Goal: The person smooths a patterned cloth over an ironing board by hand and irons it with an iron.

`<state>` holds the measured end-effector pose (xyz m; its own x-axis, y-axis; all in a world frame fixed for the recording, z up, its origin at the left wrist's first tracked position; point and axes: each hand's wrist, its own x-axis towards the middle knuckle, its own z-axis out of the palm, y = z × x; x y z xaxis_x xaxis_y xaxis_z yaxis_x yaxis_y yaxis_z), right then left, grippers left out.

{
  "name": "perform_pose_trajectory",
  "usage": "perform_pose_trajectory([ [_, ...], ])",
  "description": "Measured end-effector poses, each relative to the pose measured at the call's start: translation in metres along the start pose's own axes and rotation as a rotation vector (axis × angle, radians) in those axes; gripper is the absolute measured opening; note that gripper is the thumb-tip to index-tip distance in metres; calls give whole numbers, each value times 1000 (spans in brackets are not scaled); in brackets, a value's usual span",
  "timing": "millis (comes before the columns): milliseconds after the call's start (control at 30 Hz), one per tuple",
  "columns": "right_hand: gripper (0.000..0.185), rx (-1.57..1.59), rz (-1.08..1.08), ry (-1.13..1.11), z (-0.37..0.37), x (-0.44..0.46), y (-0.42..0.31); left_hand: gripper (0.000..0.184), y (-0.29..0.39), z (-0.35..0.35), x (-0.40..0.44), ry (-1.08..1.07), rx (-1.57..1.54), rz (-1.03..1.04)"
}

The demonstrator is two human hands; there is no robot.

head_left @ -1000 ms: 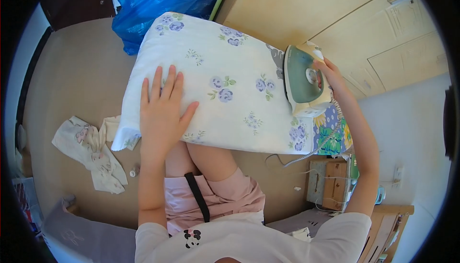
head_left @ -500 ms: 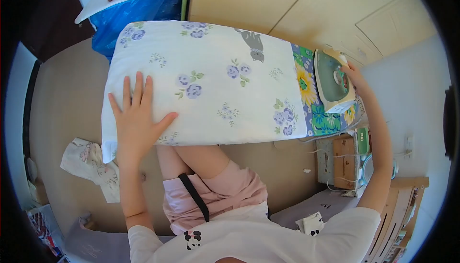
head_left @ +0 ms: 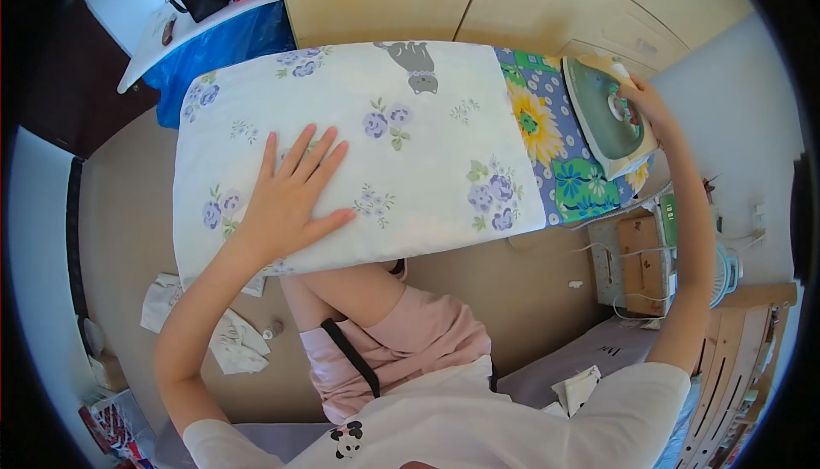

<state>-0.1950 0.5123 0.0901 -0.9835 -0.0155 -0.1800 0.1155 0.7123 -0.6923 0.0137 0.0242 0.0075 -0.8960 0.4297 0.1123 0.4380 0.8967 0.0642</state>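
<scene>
Item, nearest: left hand (head_left: 292, 200), palm down, fingers open and spread on the left part of the white floral cloth (head_left: 431, 183), farther in from its left edge than half a second ago. Item, farther right: iron (head_left: 591, 100), handle gripped in the curled fingers of the right hand (head_left: 653, 114), now off the cloth and at the right end of the patterned cover (head_left: 582, 189), leaving the whole cloth free of it; whether its sole lies flat cannot be told. Item, farthest: pale cabinet (head_left: 367, 3).
</scene>
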Motion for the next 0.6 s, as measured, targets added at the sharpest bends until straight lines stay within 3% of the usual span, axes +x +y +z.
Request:
perform_pose_trajectory([
  [433, 40, -132, -50, 110, -9, 17, 19, 64, 10, 10, 38, 155, -7, 75],
  [500, 37, -1014, -837, 950, -2, 16, 21, 55, 12, -6, 26, 125, -36, 55],
  [600, 32, -1061, -1015, 785, 31, -28, -29, 46, -15, -27, -5, 92, -11, -59],
])
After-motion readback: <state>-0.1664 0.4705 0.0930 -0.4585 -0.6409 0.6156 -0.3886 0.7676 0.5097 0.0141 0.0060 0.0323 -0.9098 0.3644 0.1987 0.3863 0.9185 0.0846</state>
